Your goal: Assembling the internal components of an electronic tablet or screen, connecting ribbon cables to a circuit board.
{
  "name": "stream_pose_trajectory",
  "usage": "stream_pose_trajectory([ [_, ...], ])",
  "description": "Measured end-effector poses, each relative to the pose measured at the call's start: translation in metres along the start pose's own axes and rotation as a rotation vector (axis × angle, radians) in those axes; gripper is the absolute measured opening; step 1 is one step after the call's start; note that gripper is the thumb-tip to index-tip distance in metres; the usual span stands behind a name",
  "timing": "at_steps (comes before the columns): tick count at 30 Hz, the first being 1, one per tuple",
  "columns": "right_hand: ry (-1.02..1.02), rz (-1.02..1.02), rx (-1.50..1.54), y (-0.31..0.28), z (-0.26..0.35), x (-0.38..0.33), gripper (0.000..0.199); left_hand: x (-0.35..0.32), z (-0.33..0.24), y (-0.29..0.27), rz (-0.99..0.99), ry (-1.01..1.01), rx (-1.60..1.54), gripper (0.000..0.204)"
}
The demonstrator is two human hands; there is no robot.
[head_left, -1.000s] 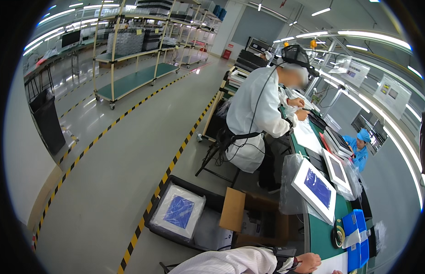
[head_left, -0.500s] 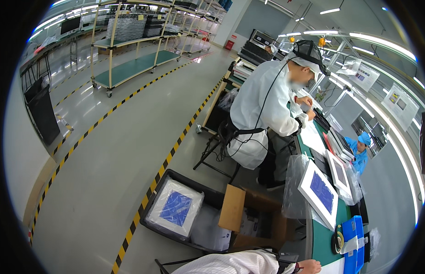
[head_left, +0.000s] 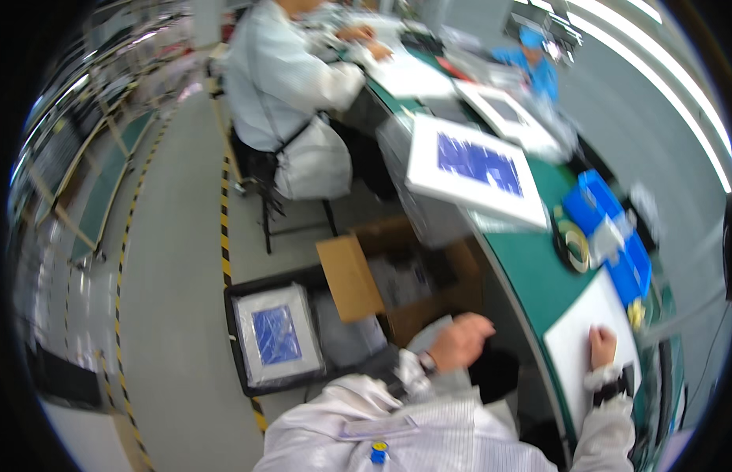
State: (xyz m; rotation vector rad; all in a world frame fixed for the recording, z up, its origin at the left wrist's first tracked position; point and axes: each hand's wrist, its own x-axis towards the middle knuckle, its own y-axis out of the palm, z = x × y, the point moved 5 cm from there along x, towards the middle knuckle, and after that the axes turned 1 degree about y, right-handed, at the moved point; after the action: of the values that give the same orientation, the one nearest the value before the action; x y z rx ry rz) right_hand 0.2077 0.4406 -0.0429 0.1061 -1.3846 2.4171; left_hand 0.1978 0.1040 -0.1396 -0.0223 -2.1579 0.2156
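My left hand [head_left: 463,341] hangs in the air off the near side of the bench, beside an open cardboard carton [head_left: 352,277]. Its fingers are curled together and nothing shows in them. My right hand [head_left: 603,346] is on the white sheet [head_left: 569,342] that lies on the green bench top, its fingers closed; whether they hold anything is hidden. Past the sheet stand blue bins [head_left: 614,228], with a roll of tape [head_left: 572,242] next to them. Farther off, a white framed panel [head_left: 478,169] with a blue film centre lies tilted over the bench edge.
On the floor at left, a black crate [head_left: 239,346] holds a plastic-wrapped panel [head_left: 278,334]. A second white panel [head_left: 503,114] lies farther along the bench [head_left: 531,275]. A co-worker in white [head_left: 283,86] sits at the bench; another person in blue [head_left: 531,67] is across it.
The view has swung toward the bench. My left hand has left the bench top and is over the gap by the carton. My right hand has come into view on the white sheet.
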Motion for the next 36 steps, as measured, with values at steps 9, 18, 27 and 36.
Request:
stream_pose_trajectory([
  [9, 0.135, 0.054, 0.180, -0.006, -0.015, -0.013, 0.025, -0.235, 0.184, -0.068, -0.349, -1.543, -0.085, 0.015],
  [18, 0.178, 0.073, 0.153, -0.011, -0.020, -0.027, 0.029, -0.384, 0.197, -0.094, -0.209, -1.762, 0.451, 0.023],
  [27, 0.231, 0.070, 0.090, -0.010, 0.006, -0.020, 0.022, -0.428, 0.165, -0.145, -0.288, -1.857, 0.813, 0.029],
  [36, 0.180, -0.023, 0.127, -0.013, -0.025, -0.022, 0.031, -0.429, 0.153, -0.159, -0.335, -1.919, 0.792, 0.030],
])
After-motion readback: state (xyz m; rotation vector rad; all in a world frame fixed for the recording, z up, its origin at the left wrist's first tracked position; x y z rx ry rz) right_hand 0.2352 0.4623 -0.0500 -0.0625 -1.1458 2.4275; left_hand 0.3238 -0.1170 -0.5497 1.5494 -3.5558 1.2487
